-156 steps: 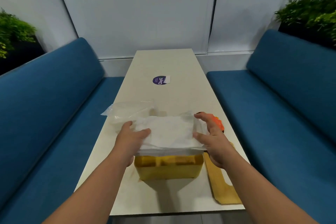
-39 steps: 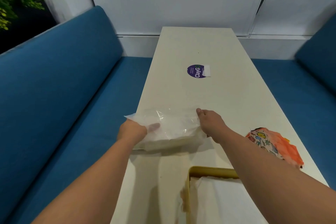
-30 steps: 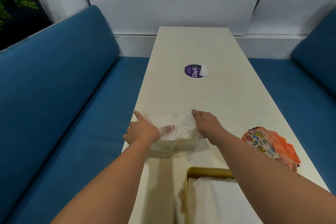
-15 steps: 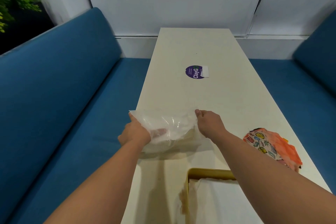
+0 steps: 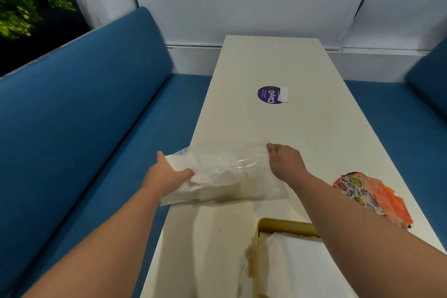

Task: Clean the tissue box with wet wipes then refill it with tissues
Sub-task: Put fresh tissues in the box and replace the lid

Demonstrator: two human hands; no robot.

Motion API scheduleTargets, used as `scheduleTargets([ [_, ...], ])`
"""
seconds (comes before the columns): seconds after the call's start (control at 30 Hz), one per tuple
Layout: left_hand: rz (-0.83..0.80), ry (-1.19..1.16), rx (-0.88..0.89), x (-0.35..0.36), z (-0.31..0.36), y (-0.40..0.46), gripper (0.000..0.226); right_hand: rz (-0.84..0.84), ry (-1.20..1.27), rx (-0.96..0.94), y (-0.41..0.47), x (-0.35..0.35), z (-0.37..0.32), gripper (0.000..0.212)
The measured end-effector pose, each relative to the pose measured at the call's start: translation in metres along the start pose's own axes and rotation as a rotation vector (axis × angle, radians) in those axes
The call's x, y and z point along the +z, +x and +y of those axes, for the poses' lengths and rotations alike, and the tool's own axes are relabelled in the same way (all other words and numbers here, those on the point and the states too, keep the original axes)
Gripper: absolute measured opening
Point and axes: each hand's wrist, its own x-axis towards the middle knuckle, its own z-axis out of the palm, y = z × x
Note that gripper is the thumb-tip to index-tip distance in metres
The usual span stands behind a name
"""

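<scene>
Meanwhile, the left hand (image 5: 167,174) and right hand (image 5: 284,161) are pinching the clear tissue bag (image 5: 232,172) at mid-frame, risking spilling tissues off the table's (image 5: 266,60) left edge.

A clear plastic tissue bag (image 5: 227,172) lies at the left edge of the long white table (image 5: 273,123), between the left hand (image 5: 167,174) and right hand (image 5: 284,163). Nearer sits the yellow tissue box (image 5: 285,225); a crumpled orange patterned wrapper (image 5: 372,196) lies right, a round purple sticker (image 5: 269,95) farther back.
</scene>
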Motion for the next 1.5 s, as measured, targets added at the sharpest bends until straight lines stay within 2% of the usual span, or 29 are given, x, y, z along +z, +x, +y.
scheduleTargets([
  [0.2,-0.061,-0.146,-0.033,0.003,-0.006,-0.002,0.124,0.003,0.005,0.005,-0.002,0.002,0.002,0.050],
  [0.3,-0.045,-0.252,-0.049,0.000,-0.013,-0.001,0.100,0.009,-0.002,0.015,-0.002,0.001,0.003,0.049],
  [0.43,-0.088,-0.461,-0.148,-0.010,-0.027,-0.002,0.093,0.015,0.009,0.027,-0.002,0.001,0.004,0.047],
  [0.63,-0.225,-0.707,-0.172,-0.019,-0.047,-0.007,0.035,0.029,0.012,0.059,0.001,0.003,-0.001,0.049],
  [0.8,-0.254,-0.847,-0.165,-0.028,-0.065,-0.013,0.030,0.045,-0.010,0.066,0.003,0.004,0.002,0.049],
  [1.1,-0.098,-0.966,-0.213,-0.061,-0.099,-0.040,0.022,0.058,-0.118,0.064,0.006,0.006,0.005,0.049],
  [1.27,0.059,-0.927,-0.270,-0.089,-0.101,-0.060,0.034,0.046,-0.039,0.094,-0.001,0.001,-0.005,0.042],
  [1.5,0.272,-0.833,-0.203,-0.140,-0.055,-0.098,0.039,0.129,0.067,-0.010,-0.018,-0.002,-0.022,0.067],
])
